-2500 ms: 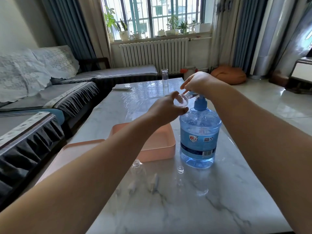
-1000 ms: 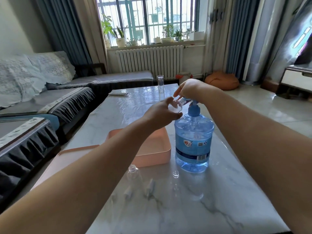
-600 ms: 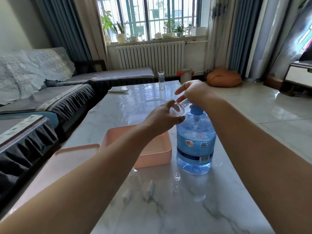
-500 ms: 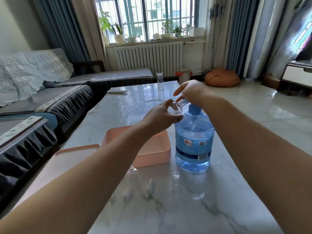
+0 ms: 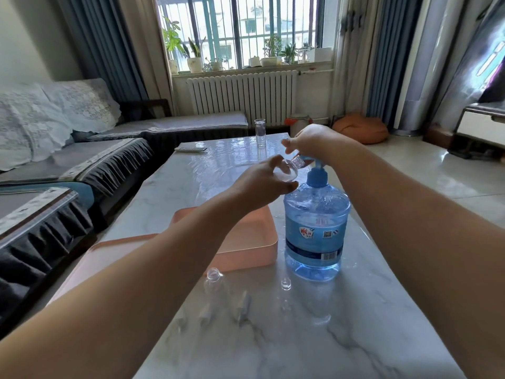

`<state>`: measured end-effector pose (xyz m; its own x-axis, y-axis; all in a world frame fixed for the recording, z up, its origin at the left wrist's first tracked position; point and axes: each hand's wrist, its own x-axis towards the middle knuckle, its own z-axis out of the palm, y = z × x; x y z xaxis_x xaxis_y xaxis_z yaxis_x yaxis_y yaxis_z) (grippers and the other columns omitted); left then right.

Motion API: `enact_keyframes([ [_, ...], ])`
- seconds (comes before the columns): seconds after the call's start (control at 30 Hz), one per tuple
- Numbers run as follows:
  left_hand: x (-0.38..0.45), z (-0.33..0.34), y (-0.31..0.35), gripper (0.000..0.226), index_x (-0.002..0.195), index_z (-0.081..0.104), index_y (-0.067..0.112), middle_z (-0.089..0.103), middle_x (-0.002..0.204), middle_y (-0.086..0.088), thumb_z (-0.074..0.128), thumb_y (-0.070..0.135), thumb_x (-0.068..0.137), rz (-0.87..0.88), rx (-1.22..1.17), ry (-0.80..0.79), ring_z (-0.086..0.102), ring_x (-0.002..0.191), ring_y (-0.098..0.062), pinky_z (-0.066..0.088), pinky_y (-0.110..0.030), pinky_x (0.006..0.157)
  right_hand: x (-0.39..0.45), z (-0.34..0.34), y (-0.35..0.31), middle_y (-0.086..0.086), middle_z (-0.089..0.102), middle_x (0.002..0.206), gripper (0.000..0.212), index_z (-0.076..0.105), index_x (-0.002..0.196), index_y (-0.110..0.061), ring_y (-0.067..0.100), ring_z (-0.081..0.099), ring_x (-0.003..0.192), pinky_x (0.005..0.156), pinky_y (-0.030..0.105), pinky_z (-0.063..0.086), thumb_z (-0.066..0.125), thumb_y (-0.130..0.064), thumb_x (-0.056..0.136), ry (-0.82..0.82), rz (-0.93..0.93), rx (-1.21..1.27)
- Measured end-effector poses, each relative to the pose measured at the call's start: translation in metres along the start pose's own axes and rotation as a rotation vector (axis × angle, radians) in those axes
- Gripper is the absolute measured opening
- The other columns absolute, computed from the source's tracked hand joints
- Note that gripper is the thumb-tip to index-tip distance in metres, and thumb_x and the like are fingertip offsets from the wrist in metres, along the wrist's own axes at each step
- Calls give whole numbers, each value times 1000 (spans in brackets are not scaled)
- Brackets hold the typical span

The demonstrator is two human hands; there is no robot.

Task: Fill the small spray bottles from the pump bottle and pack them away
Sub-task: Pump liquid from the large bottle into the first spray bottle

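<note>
At frame centre, the left hand [image 5: 259,184] grips a small clear bottle [image 5: 289,170], tilted to the pump bottle's [image 5: 315,228] spout; the right hand [image 5: 311,143], fingers curled, presses the pump head.

Bright daylight from the window [image 5: 240,31] glares off the table [image 5: 300,337]; edges warp.

Pump head [image 5: 311,161] risen again (right hand [image 5: 311,140] lifted with it).
</note>
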<state>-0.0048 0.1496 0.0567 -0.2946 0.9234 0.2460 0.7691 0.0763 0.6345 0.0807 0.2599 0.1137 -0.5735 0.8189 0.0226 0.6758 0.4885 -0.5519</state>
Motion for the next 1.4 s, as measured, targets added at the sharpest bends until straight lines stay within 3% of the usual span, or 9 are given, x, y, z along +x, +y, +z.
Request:
enact_keyframes([
  [0.07,2,2,-3,29,109,57,21,55,87,1,69,33,85,-6,-25,12,44,65,-9,34,-27,56,4,1,4,8,64,119,33,59,125,-12,18,60,85,58,23,44,50,-28,97,34,-70,-17],
  [0.17,3,8,-8,30,110,57,20,56,86,1,69,31,85,0,-71,21,46,67,-11,37,-27,59,9,6,9,3,61,127,30,64,120,-13,21,59,110,84,26,45,51,-11,93,72,-135,-61],
  [0.3,-2,17,-12,39,119,56,18,62,108,-7,71,27,85,-33,-148,-10,57,87,-18,48,-31,76,12,20,17,-2,68,110,26,71,105,-20,10,60,84,69,21,47,57,-2,91,95,-77,63],
  [0.43,-5,14,-8,31,111,58,20,60,94,-2,70,30,85,-37,-111,-14,52,75,-15,40,-28,62,6,16,16,0,67,110,29,70,114,-16,10,57,88,77,23,50,61,-3,89,53,-93,51],
  [0.57,-5,6,-1,30,111,57,21,64,103,-4,69,31,85,-30,-78,1,56,84,-19,43,-29,68,0,3,9,-4,64,85,27,69,111,-13,6,57,71,52,15,40,66,-4,86,35,-127,174],
  [0.8,0,11,-9,32,111,57,19,58,98,-3,70,29,84,-14,-101,21,47,74,-15,35,-26,59,9,15,16,7,72,100,35,64,103,-17,16,65,90,53,20,40,43,7,89,66,-129,309],
  [1.03,-4,11,-5,33,112,58,19,63,101,-5,71,30,83,-41,-89,8,52,80,-18,40,-27,63,1,15,14,4,73,99,37,68,106,-18,5,52,62,51,18,36,42,4,90,82,-94,183],
  [1.23,1,4,-2,30,110,58,22,61,97,-2,70,30,84,-22,-64,18,47,67,-10,35,-25,53,7,7,16,-2,69,91,26,68,105,-19,7,58,73,50,21,42,56,-2,90,71,-128,223],
  [1.4,-1,11,-6,38,118,57,18,54,92,-1,71,24,84,-20,-112,-2,45,71,-10,36,-23,55,5,18,27,7,74,95,30,66,87,-23,19,67,94,65,25,48,53,4,84,41,-152,396],
])
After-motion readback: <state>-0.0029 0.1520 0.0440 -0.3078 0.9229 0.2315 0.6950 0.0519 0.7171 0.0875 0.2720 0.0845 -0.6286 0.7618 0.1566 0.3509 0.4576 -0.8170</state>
